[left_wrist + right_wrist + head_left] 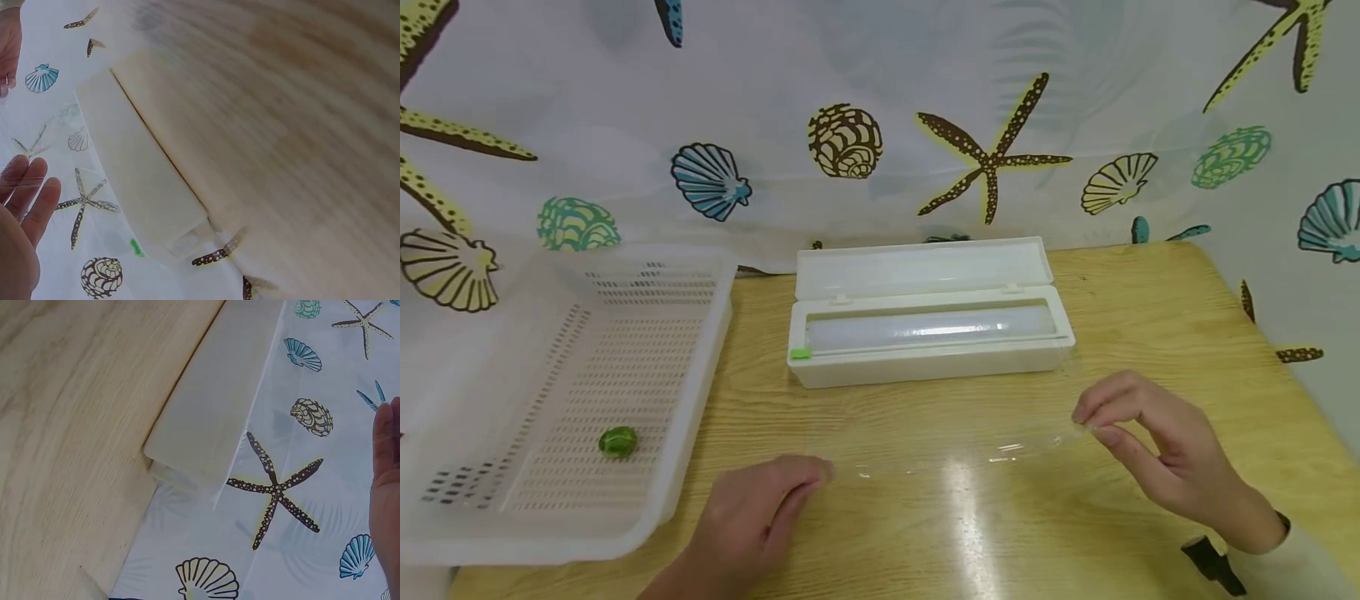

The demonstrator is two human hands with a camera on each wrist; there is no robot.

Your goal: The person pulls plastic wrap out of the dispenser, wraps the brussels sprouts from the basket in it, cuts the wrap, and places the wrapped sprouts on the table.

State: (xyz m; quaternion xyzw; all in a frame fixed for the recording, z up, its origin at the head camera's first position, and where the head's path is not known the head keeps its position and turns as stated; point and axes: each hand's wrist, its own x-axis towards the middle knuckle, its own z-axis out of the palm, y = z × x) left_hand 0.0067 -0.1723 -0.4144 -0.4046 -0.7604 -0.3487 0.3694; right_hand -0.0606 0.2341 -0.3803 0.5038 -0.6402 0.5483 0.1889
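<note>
A sheet of clear plastic wrap point(1007, 452) stretches between both hands, in front of a white wrap dispenser box point(925, 367). My left hand point(752, 508) pinches the sheet's near left corner between thumb and curled fingers. On the other side, my right hand point(1165, 450) pinches the right corner with thumb and fingertips. The box's lid point(925, 271) is tipped back, and the roll point(917, 327) shows inside. A small green tab point(801, 353) sits at the box's front left corner. In the left wrist view, film crosses the left hand's fingers point(39, 203).
At the left stands a white plastic basket point(700, 417) with a small green, round vegetable point(618, 442) inside. A curtain point(910, 67) printed with shells and starfish hangs behind the wooden table point(880, 542). A black strap point(1213, 567) is at the right wrist.
</note>
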